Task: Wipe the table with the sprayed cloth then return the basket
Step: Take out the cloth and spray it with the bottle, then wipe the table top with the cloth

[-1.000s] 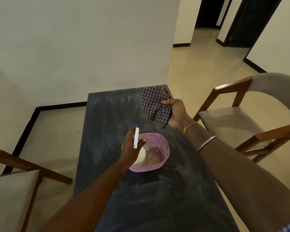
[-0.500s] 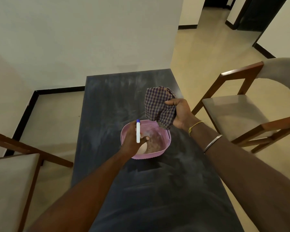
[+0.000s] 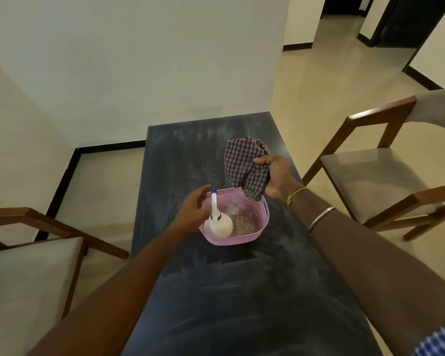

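Nearest the camera, at 5 o'clock in the view, a blue-and-white checked sleeve shows at the corner. Both bare forearms reach out from 6 o'clock over the dark table, whose top is streaked with pale smears. A cushioned wooden chair stands beside the table at 8 o'clock. Farther along the right forearm sit a silver bangle and, just beyond it at the wrist, a thin gold chain. Near the middle of the table rests the pink basket, upright, with a slot handle in its right wall. Inside it, against the wall at 8 o'clock, stands a white spray bottle with a blue tip, its neck rising above the rim. The left hand hovers just beside the bottle at 9 o'clock from it, fingers loosely curved and apart, gripping nothing; whether a fingertip touches the neck cannot be told. At 1 o'clock from the basket the right hand holds the checked cloth bunched above the table, thumb and fingers clamped on it, the lowest fold hanging just over the basket's far rim. A second wooden chair stands at 3 o'clock, apart from the table. Beyond the table's far end rise a pale wall and cream floor leading to a dark doorway at 1 o'clock.
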